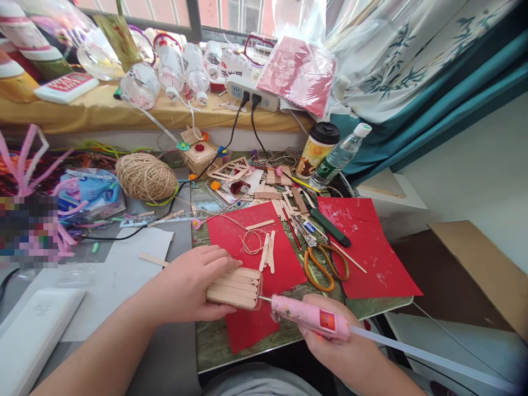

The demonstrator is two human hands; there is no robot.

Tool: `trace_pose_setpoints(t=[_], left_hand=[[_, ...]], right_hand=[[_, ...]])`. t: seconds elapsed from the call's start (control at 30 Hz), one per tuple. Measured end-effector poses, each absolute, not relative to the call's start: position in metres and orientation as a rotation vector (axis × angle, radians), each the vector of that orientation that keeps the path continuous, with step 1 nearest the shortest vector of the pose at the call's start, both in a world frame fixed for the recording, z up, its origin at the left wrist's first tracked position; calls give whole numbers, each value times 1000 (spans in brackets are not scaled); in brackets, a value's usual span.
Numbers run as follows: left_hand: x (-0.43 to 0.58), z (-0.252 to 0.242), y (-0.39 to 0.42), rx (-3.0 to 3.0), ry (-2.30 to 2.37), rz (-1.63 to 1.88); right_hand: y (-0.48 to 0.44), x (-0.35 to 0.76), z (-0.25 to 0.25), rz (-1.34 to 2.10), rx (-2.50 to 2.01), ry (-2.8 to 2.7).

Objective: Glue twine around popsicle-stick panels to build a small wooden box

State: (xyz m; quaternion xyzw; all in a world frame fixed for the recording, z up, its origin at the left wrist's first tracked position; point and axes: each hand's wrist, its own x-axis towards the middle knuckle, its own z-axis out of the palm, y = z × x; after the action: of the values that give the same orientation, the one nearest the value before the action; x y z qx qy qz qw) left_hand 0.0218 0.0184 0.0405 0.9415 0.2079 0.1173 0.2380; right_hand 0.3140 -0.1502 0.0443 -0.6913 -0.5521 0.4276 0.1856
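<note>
My left hand [206,280] grips a small box made of popsicle sticks [235,289], with twine running round its right edge. In my right hand [330,335] is a pink hot glue gun [307,314], a long clear glue stick [412,352] coming out of its back. The gun's metal nozzle points left and meets, or nearly meets, the twine-edged side of the box. Beneath lies a sheet of red paper [289,258] carrying several loose popsicle sticks [270,252] and a loop of twine [249,242].
Orange-handled scissors [325,267] and a second red sheet [371,264] lie to the right. Behind stand a lidded cup [317,148], a water bottle [340,157], a ball of twine [146,177] and a stick-built box [200,157]. Black cords run from a power strip [251,94].
</note>
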Motion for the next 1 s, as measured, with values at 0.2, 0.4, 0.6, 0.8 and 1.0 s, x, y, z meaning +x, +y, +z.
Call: trace_pose_setpoints(t=[0.2,0.4,0.6,0.8,1.0], left_hand=[[22,39,19,2583,562,317],[21,38,19,2587,558,313],[21,40,19,2582,566,328],[22,40,19,2574,558,374],[21,40,19,2586,560,351]], right_hand=[[-151,311,49,1177,-1952,-1591],[-149,308,56,1191,-1914,-1608],[-146,308,60,1194,-1909,-1611],[-147,308,59,1219,-1906,-1595],[-146,310,61,1176,-1901,-1631]])
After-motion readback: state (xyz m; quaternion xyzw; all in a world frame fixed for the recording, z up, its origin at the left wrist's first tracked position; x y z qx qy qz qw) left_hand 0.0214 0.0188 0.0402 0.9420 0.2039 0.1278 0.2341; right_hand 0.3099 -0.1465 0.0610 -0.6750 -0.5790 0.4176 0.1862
